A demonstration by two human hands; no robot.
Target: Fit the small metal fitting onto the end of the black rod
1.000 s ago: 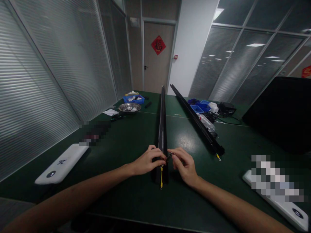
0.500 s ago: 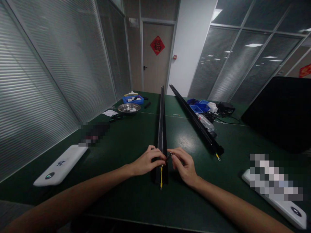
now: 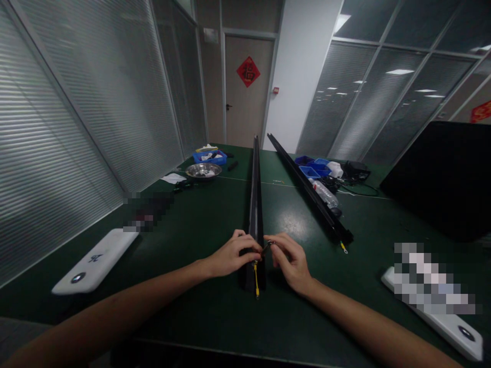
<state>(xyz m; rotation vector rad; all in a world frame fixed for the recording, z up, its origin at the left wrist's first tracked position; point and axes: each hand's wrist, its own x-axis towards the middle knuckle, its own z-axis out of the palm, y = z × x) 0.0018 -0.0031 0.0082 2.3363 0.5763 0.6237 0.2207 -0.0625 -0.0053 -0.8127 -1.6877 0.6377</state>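
Observation:
A long black rail (image 3: 254, 204) runs away from me down the middle of the green table. Over its near end, my left hand (image 3: 233, 254) is closed in a pinch, thumb and fingertips together; what they grip is hidden. Just below the left thumb hangs a yellow wire (image 3: 257, 280) with a ring terminal at its lower end. To the right of the rail, my right hand (image 3: 292, 261) pinches a small shiny metal piece (image 3: 267, 247) between thumb and forefinger. That piece slants toward the left fingertips, and its kind is too small to make out.
A second black rail (image 3: 310, 190) lies at the right, a yellow wire (image 3: 343, 247) at its end. Beside it are a plastic bottle (image 3: 326, 193) and blue bins (image 3: 309, 172). A metal bowl (image 3: 203, 171) and blue basket (image 3: 210, 157) stand far left. White devices (image 3: 95, 261) flank me.
The lower end of the yellow wire has swung slightly to the right. Both hands stay in nearly the same place and pose.

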